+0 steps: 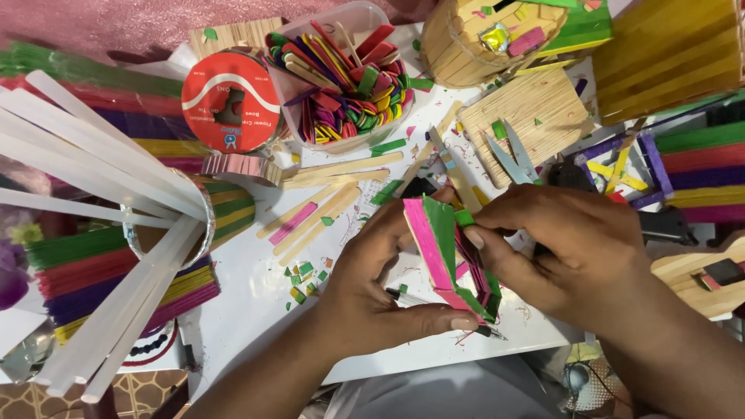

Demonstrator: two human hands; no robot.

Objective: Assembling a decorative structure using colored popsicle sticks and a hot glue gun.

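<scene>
Over the middle of a white work table [256, 302], littered with coloured offcuts, two bare hands are meeting around a small box-like piece built of pink and green craft sticks [444, 250]. To the left, a bundle of long translucent glue sticks [101, 233] is fanning out of a round container, lying over stacked bands of coloured sticks. At the top, a clear plastic tub [341, 77] is brimming with mixed coloured stick pieces, a red round tin lid [230, 102] is sitting just beside it, and a plain wooden stick panel [535, 112] is lying to the right with a pair of scissors [508, 155] resting against its lower edge. The left hand [372, 291] is cradling the stick piece from below and from the left, its thumb lying along the lower edge and its fingers curled against the pink face. The right hand [566, 248] is closing on the piece from the right, its fingertips pinching the green upper edge. The piece is sitting tilted between both grips, held clear of the table, with a dark pen [481, 331] lying on the table just under it.
</scene>
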